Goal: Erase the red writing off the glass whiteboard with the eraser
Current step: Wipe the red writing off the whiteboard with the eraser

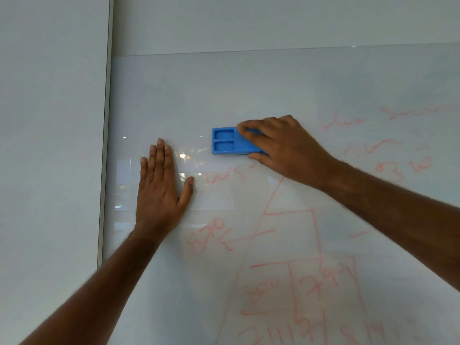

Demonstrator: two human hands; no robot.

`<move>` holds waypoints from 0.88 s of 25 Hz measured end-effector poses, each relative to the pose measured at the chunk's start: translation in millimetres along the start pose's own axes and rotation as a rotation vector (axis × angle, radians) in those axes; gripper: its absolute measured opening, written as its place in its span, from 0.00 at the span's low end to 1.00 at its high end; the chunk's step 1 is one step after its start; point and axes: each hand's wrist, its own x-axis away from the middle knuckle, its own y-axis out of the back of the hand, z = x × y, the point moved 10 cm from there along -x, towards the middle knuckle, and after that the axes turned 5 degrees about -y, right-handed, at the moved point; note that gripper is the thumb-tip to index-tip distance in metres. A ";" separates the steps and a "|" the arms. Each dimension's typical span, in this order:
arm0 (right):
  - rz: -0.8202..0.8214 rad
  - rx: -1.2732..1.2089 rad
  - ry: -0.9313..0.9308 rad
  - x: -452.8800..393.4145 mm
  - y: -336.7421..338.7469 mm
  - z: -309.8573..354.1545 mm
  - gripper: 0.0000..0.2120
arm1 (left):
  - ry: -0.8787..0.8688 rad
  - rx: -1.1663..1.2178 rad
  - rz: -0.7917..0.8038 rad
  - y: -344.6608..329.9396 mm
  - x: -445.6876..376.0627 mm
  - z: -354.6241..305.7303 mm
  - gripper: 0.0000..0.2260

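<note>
Office (likely), wall-mounted glass whiteboard (249, 90)

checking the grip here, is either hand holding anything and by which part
The right hand grips the blue eraser by its right end, fingers over the top edge, thumb below. The left hand holds nothing, flat on the glass whiteboard.

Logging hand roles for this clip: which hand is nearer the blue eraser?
Right. The right hand grips the blue eraser by its right end; the left hand rests flat on the glass whiteboard, lower left of it, not touching it.

eraser (225, 141): bright blue, gripped at its right end
writing (286, 270): faded red, below and right of grip
glass whiteboard (174, 95): pale grey-white
</note>
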 end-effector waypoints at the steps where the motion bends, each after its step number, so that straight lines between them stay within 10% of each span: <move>1: 0.002 0.014 0.001 5.9 2.9 -10.9 0.27 | 0.000 -0.001 -0.003 0.0 0.2 -0.4 0.37; 8: 0.002 -0.063 -0.289 -36.2 9.7 -79.3 0.29 | 0.000 -0.025 0.010 -2.2 0.4 -0.8 0.37; 17: 0.001 -0.050 -0.020 22.0 7.4 -35.3 0.27 | -0.013 -0.032 0.022 -4.1 0.0 0.5 0.37; 22: 0.002 -0.001 -0.178 24.8 24.8 -104.7 0.28 | -0.009 -0.035 0.021 -4.5 -0.5 -2.3 0.36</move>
